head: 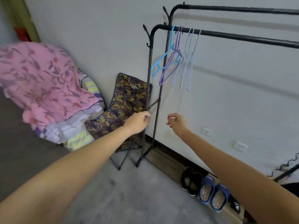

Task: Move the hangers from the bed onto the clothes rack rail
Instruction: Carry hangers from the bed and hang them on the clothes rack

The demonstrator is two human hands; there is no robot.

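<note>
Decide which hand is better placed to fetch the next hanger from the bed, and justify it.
Left, probably. The left hand hangs on the side of the pink bedding, though its fingers seem to touch the rack's post. The right hand sits below the hung hangers, farther from the bed.

Black rack rail [242, 37] with several hangers [178, 55] hooked on

A: State the hanger count on the front rail [242, 37].

B: Six: one blue hanger [168, 54], two purple hangers [171, 65], three pale lilac hangers [188, 62] (thin and overlapping, so this last count is approximate).

A: Rails?

B: Two; the rear rail [242, 9] sits higher.

A: Footwear?

B: Two blue slippers [213, 194], two black shoes [191, 181].

A: Wall sockets [239, 146]?

B: Two.

A: Hands?

B: Two: left hand [137, 122], right hand [178, 122].
</note>
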